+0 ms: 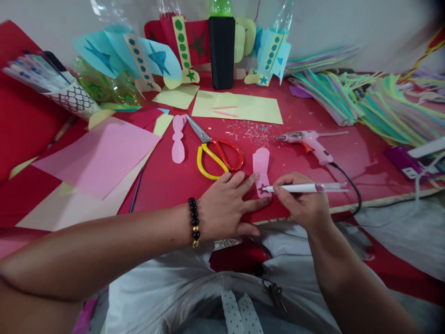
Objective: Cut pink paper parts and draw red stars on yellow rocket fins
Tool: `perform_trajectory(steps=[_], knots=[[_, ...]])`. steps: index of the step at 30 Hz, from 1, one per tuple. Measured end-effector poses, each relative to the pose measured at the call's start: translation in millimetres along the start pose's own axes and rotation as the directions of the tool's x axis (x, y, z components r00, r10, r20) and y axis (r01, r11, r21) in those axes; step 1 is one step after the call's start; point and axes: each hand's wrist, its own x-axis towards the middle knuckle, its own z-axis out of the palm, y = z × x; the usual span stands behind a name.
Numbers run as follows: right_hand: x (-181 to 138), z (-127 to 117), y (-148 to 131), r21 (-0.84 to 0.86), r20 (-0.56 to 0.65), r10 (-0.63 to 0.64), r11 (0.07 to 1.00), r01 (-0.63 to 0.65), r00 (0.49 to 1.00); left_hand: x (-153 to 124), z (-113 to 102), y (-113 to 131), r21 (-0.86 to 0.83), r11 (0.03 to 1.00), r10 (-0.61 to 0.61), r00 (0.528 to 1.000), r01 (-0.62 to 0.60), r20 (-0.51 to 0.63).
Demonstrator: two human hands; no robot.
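Observation:
A small pink paper cut-out (261, 168) lies on the red table (167, 181) near its front edge. My left hand (229, 204), fingers stretched flat, presses down on the cut-out's lower end. My right hand (303, 204) is closed round a white pen (306, 187), whose tip touches the cut-out beside a small dark star drawn on it. A black bead bracelet (193, 221) sits on my left wrist.
Scissors (215, 150) with red and yellow handles and another pink cut-out (178, 138) lie just beyond my left hand. A pink glue gun (309, 141) with its cord lies to the right. Coloured paper sheets (100, 157) cover the left; decorated bottles (221, 46) stand at the back.

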Motion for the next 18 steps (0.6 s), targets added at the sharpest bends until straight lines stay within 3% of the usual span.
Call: perform_trajectory(steps=[18], knots=[[-2.1, -0.9, 0.9, 0.035, -0.021, 0.016, 0.999, -0.015, 1.0, -0.1, -0.3, 0.0, -0.009, 1.0, -0.004, 1.0, 0.004, 0.01]])
